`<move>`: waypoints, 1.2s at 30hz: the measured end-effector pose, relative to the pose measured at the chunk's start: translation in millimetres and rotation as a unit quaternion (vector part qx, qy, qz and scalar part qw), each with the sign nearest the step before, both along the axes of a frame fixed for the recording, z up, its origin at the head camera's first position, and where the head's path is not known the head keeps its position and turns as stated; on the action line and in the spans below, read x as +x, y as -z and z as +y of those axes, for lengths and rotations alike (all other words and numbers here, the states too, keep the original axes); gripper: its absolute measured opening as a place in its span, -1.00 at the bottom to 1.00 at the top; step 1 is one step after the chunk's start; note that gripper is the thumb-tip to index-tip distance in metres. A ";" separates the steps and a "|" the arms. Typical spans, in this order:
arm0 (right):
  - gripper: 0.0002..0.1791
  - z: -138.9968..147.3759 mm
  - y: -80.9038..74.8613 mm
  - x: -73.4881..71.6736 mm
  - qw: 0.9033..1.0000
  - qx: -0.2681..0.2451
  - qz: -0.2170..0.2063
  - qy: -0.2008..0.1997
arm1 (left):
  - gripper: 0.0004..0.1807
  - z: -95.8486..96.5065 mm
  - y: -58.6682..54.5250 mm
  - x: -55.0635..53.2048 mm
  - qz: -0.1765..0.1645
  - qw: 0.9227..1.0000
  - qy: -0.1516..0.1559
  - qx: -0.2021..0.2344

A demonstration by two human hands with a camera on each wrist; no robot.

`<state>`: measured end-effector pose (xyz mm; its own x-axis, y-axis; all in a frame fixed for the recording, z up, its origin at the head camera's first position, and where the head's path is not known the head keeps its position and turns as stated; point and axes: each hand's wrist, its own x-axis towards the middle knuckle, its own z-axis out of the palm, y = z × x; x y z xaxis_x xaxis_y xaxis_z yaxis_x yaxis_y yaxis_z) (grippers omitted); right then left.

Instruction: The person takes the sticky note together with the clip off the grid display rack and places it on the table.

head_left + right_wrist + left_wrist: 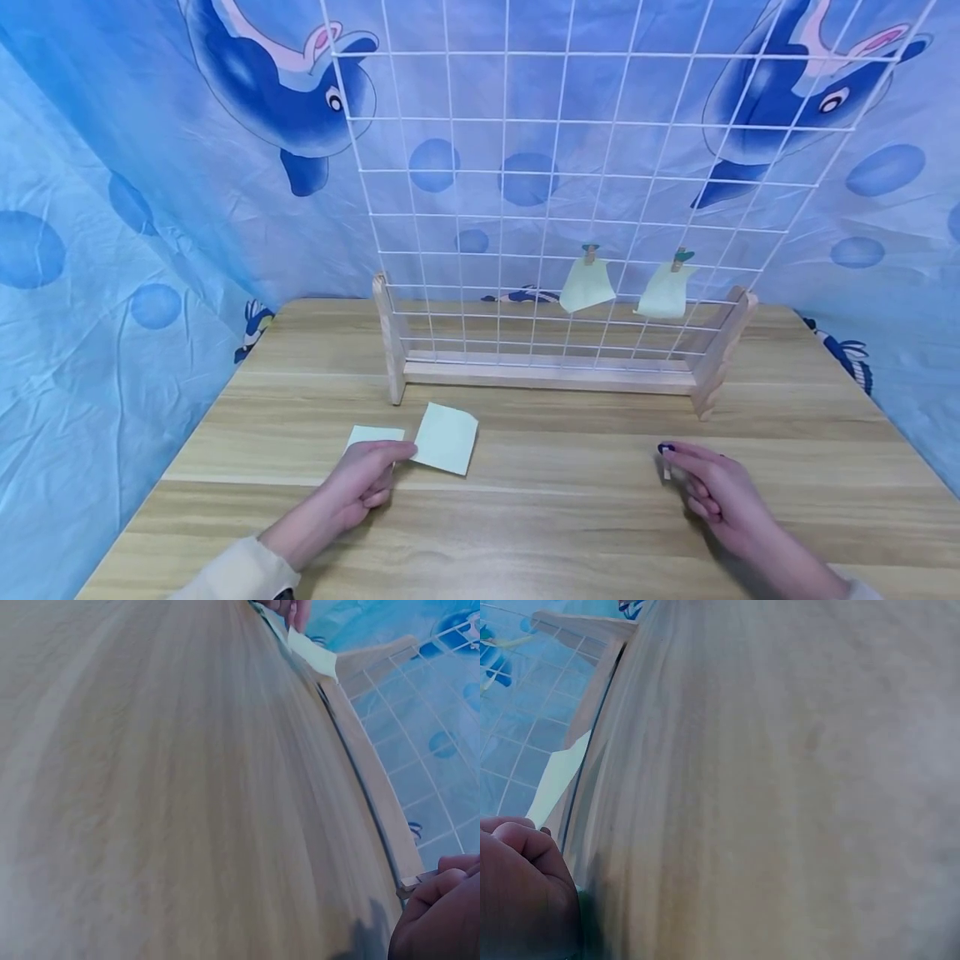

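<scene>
My left hand (pixel 363 481) pinches a pale green paper note (pixel 447 439) by its lower left corner, the note lifted and tilted above the table. Partly behind that hand, a second pale note (pixel 375 433) lies on the wood. On the right, my right hand (pixel 716 492) pinches a small wooden clothespin (pixel 666 467) with a dark blue end between thumb and fingers. The left wrist view shows the held note (pixel 559 780) beyond the curled fingers. In the right wrist view the clothespin's tip (pixel 416 882) pokes out from the hand.
Behind the hands stands a white wire grid (pixel 517 250) in a wooden stand (pixel 547 375). Two pale notes hang on it, the left note (pixel 587 287) and the right note (pixel 665 292), each under a green-topped clothespin. Blue dolphin-print cloth (pixel 112 333) surrounds the wooden table (pixel 525 517).
</scene>
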<state>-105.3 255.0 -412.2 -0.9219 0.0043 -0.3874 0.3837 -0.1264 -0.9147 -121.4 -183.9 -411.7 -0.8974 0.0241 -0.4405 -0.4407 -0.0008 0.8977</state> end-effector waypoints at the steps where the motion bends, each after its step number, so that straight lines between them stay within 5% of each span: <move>1: -0.75 1.9 0.3 0.3 1.000 0.001 -0.006 0.002 | -0.39 -0.8 0.1 0.9 -0.002 1.000 0.000 -0.003; 20: -0.87 24.0 3.3 4.5 0.999 0.023 -0.049 0.006 | -0.50 -11.5 -2.4 18.1 -0.010 0.998 0.025 -0.049; 26: -0.86 26.2 4.1 5.9 0.999 0.020 -0.027 0.006 | -0.63 -12.6 -2.0 20.7 0.024 0.991 0.044 -0.125; 36: -0.82 29.8 -4.1 5.6 1.000 -0.001 -0.021 0.003 | -0.72 -11.3 -11.5 20.1 0.028 0.987 0.016 -0.158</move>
